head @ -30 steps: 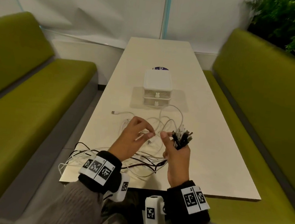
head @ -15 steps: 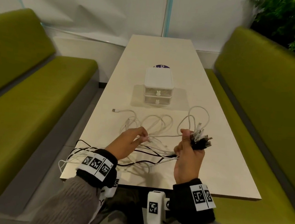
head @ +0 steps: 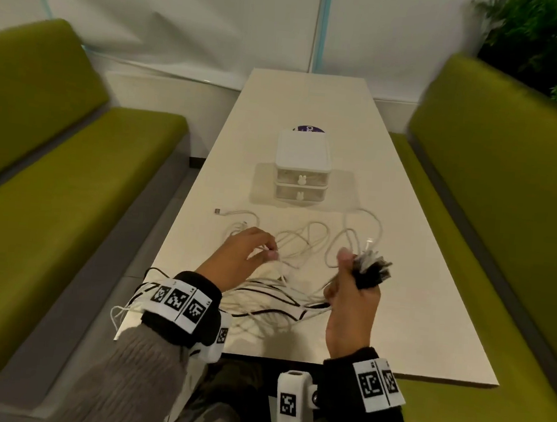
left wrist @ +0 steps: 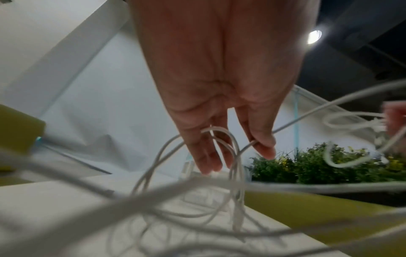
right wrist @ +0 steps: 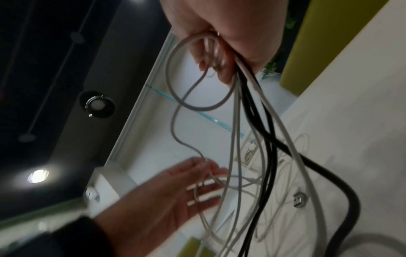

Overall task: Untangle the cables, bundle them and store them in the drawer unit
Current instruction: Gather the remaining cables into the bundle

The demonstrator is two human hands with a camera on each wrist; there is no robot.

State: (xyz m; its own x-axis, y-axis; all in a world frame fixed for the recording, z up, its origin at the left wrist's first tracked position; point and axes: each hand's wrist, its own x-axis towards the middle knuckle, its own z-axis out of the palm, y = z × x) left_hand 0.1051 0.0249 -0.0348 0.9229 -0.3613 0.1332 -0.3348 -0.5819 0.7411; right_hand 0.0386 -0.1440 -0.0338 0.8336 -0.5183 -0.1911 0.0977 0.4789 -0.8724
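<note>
Green benches (head: 53,191) flank a long pale table (head: 415,290). At mid-table stands the white drawer unit (head: 301,165), both drawers closed. Tangled cables (head: 301,246) sprawl near the front edge. Right hand (head: 353,301) fists a bunch of cable ends; left hand (head: 242,258) pinches one white strand.

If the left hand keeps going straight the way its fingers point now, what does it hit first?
Most likely the loose white cable loops on the table just past the left hand; the drawer unit sits further on. Depth is uncertain.
</note>
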